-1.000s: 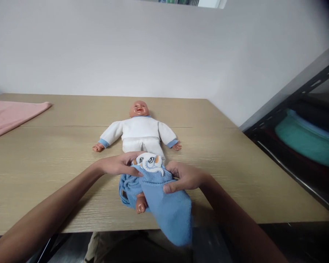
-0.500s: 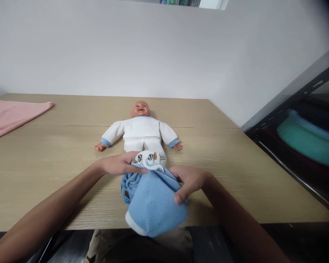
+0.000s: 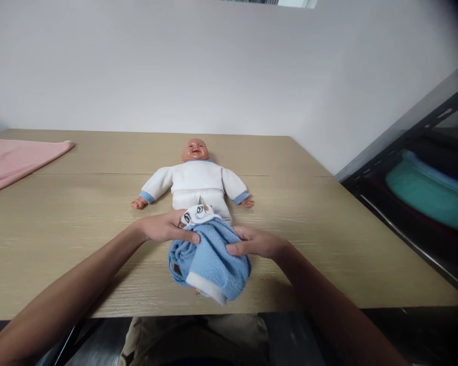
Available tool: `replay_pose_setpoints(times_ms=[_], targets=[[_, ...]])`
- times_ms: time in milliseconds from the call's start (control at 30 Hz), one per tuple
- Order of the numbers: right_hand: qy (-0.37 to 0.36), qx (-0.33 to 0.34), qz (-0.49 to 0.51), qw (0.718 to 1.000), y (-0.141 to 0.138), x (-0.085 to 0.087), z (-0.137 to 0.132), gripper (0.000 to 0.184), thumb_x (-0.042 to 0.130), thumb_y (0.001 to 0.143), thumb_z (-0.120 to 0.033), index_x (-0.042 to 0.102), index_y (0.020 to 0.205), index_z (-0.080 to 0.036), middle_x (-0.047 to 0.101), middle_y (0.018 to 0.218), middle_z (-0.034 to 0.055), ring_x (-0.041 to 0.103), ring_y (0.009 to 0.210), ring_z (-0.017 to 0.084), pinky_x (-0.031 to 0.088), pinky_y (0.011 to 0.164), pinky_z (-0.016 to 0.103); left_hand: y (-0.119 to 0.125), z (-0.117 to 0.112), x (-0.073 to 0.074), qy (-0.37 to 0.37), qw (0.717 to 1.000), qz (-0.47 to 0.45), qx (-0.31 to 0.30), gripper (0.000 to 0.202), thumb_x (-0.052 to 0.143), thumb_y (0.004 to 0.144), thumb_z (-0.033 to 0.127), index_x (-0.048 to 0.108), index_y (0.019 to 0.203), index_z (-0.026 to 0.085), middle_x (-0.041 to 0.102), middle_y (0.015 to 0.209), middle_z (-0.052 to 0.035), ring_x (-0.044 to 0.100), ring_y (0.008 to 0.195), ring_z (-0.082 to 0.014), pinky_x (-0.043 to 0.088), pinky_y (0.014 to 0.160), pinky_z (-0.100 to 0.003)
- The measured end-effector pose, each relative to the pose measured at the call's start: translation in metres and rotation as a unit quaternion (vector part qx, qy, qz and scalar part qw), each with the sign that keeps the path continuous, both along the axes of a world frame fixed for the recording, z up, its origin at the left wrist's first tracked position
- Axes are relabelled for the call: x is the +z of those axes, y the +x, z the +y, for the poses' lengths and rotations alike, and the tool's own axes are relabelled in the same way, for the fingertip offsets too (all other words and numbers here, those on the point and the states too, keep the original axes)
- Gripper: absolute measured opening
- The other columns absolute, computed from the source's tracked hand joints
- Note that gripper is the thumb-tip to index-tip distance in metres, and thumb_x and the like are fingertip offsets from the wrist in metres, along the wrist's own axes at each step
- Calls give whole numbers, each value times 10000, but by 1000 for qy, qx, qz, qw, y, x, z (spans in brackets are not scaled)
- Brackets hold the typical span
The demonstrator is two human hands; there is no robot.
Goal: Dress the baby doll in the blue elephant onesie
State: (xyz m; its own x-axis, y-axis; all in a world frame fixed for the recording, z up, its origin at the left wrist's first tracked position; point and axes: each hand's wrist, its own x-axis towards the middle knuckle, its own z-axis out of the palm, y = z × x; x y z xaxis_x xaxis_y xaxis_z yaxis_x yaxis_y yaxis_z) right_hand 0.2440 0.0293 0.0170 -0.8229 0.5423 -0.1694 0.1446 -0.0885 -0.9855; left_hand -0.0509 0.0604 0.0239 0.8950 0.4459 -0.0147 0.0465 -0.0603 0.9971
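Note:
A bunched blue fleece garment (image 3: 219, 262) with white trim and an embroidered animal face is held between my hands, over the doll's legs. My left hand (image 3: 166, 227) pinches its upper left part, thumb on top and fingers underneath. On the other side, my right hand (image 3: 255, 242) grips the fabric with the thumb over it. The baby doll (image 3: 197, 175) lies on its back, arms spread, in a white top with blue cuffs and white trousers. Its lower legs are mostly behind the garment; a small skin-coloured bit shows below the hem.
The wooden table (image 3: 80, 203) extends to the white wall at the back. A pink cloth (image 3: 19, 162) lies at its left edge. To the right stands a dark metal rack (image 3: 404, 137) with a turquoise item (image 3: 423, 188) on its shelf.
My right hand has moved up and left, its thumb now higher on the fabric. The garment has been gathered up more, and its white-trimmed lower end has risen.

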Motion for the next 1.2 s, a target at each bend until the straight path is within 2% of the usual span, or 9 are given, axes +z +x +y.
replay_pose_setpoints(times_ms=[100,167,300,433,567,733,900,1067,1200], targets=[[-68,102,6,992,1,6,-2,638,1023,757,-628,782,1146,-183,789,1038,47,760,977,227,639,905,338,8,-5,3,-8,1000,12,10,469,833,1004,611,781,1220,197,832,1155,-76,765,1109,-274,613,1067,-422],[-92,98,34,990,1,3,-7,699,1057,718,-581,777,1220,-183,804,1067,61,780,1025,247,651,943,361,11,-8,6,1,1000,18,8,457,809,1024,613,780,1211,197,823,1144,-68,754,1093,-263,612,1038,-397],[-128,-90,87,984,-2,-9,-28,639,1029,747,-566,790,1220,-209,823,1113,79,791,1049,264,650,987,392,10,-8,7,17,1000,9,23,553,776,1007,711,782,1106,167,794,1023,-66,721,949,-233,602,878,-327],[-173,-188,138,957,-12,-9,-59,590,912,832,-623,792,1242,-215,837,1123,118,795,1055,330,651,1019,507,9,-8,7,-16,1000,10,6,627,947,778,734,785,1004,172,767,897,-45,702,831,-231,582,773,-319],[-43,-302,33,952,-25,0,-87,638,969,820,-575,772,1329,-243,838,1247,132,773,1199,379,635,1083,538,17,-19,16,26,995,85,41,326,949,759,394,753,913,184,724,838,0,676,787,-220,551,738,-312],[135,-491,-103,854,-32,-2,-100,546,811,956,-534,730,1412,-245,783,1416,170,680,1390,448,515,1241,625,35,-34,16,128,976,108,138,159,784,824,285,693,930,209,744,894,9,680,835,-229,524,758,-321],[130,-486,-182,845,-25,-16,-107,693,779,947,-508,625,1566,-236,731,1501,196,629,1458,478,431,1299,676,49,-36,3,266,933,164,176,182,743,916,353,664,999,211,777,961,-44,709,856,-270,501,778,-359],[172,-474,-257,825,-16,-28,-111,653,792,894,-486,708,1481,-212,726,1493,226,636,1432,512,475,1248,710,51,-38,-1,390,874,241,158,283,796,860,330,682,1091,214,762,1106,-110,703,1063,-358,544,911,-429],[215,-495,-265,799,-12,-40,-112,558,741,905,-478,769,1406,-235,778,1422,195,688,1384,483,530,1218,662,50,-43,-1,394,862,286,143,429,794,852,343,630,1223,204,732,1209,-147,685,1172,-396,560,964,-469]])
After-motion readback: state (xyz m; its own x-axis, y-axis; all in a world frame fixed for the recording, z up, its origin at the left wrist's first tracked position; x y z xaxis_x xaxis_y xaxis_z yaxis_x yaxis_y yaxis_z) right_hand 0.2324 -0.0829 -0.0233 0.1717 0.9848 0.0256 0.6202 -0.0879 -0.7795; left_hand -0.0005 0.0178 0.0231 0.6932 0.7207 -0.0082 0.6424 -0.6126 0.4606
